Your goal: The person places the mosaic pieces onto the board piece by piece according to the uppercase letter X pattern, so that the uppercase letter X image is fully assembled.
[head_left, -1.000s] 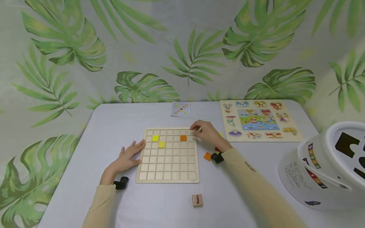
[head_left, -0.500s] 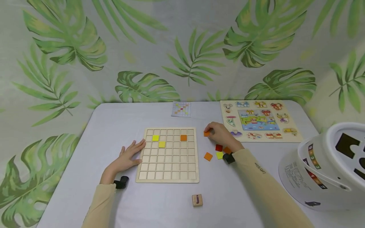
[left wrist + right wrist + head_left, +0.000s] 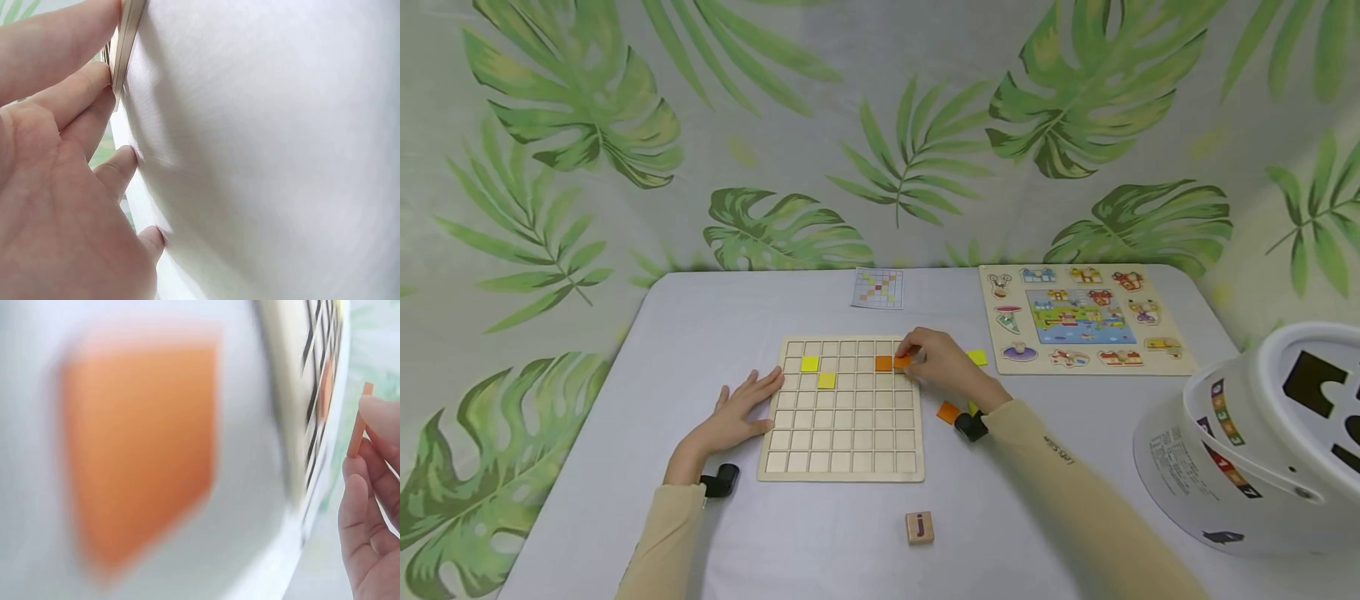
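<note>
Right hand [image 3: 943,367] pinching a thin orange square tile [image 3: 902,361] over the far right corner of the square wooden grid board [image 3: 842,450], just beside the orange tile already seated there [image 3: 883,363]; left hand [image 3: 737,408] flat, fingers straight, touching the board's left edge. Pale grey tablecloth [image 3: 700,333] bare left of the board and nearer than it, apart from a small wooden letter cube [image 3: 919,527]; leaf-print curtain [image 3: 587,125] behind. Loose tiles right of the board partly hidden by the right wrist; right wrist view badly blurred.
</note>
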{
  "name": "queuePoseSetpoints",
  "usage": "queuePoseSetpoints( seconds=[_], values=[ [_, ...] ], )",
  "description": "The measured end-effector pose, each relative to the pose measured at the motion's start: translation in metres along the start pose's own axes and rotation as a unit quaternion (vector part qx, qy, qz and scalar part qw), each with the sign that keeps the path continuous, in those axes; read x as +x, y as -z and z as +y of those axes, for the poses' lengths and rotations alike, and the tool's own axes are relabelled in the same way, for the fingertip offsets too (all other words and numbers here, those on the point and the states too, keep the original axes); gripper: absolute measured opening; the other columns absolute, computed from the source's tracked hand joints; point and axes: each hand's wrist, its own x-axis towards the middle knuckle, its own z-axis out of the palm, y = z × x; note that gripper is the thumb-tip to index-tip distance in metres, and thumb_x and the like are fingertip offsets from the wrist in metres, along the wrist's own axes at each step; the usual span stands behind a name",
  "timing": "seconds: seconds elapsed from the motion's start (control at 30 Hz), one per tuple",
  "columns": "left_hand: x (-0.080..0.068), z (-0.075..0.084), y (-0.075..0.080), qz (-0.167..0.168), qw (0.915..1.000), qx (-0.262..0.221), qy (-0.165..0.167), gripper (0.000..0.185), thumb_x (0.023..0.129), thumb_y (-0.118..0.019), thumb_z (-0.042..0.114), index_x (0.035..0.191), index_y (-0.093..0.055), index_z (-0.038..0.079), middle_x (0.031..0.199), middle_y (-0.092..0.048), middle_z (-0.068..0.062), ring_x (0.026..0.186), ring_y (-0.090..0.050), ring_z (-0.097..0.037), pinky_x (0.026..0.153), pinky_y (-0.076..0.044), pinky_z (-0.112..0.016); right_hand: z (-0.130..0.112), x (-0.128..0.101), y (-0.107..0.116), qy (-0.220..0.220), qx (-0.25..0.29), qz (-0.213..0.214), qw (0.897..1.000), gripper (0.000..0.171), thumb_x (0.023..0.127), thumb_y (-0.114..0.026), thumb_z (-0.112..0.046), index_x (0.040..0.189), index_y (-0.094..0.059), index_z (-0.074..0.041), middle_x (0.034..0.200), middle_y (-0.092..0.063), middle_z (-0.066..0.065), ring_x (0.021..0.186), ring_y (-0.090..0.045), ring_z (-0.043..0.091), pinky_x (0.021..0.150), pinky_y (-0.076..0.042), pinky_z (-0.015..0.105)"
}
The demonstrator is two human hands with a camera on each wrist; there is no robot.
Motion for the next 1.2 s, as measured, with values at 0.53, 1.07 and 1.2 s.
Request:
queuePoseSetpoints(
  seconds=[0.53,1.07,1.2],
  values=[
    [0.000,-0.002,-0.001,-0.001,1.0000,0.003,0.005,0.071,0.088,-0.064,0.012,0.149,-0.028,0.000,0.156,-0.019,-0.016,0.141,-0.002,-0.044,0.103,0.013,-0.066,-0.035,0.020,-0.044,0.055,-0.082,-0.046,0.994,0.015,0.080,-0.069,0.005,0.090,-0.068,-0.006,0.089,-0.062,0.001,0.082,-0.052,0.016,0.077,-0.046,0.030],
    [0.001,-0.001,-0.002,0.005,1.0000,0.003,0.005,0.070,0.089,-0.064,0.016,0.148,-0.030,0.001,0.156,-0.021,-0.016,0.141,-0.004,-0.044,0.102,0.013,-0.067,0.003,-0.032,0.017,0.001,-0.002,0.011,1.000,0.016,0.085,-0.068,-0.001,0.101,-0.068,-0.003,0.098,-0.064,0.005,0.089,-0.056,0.024,0.074,-0.049,0.034],
    [0.000,0.001,-0.001,0.007,0.9999,0.008,0.007,0.070,0.088,-0.064,0.015,0.148,-0.030,0.000,0.155,-0.021,-0.016,0.141,-0.004,-0.045,0.102,0.013,-0.067,0.021,-0.053,0.033,-0.044,-0.030,0.017,0.998,0.015,0.085,-0.069,-0.005,0.100,-0.068,-0.005,0.093,-0.063,0.003,0.086,-0.055,0.021,0.075,-0.049,0.034]
  ],
)
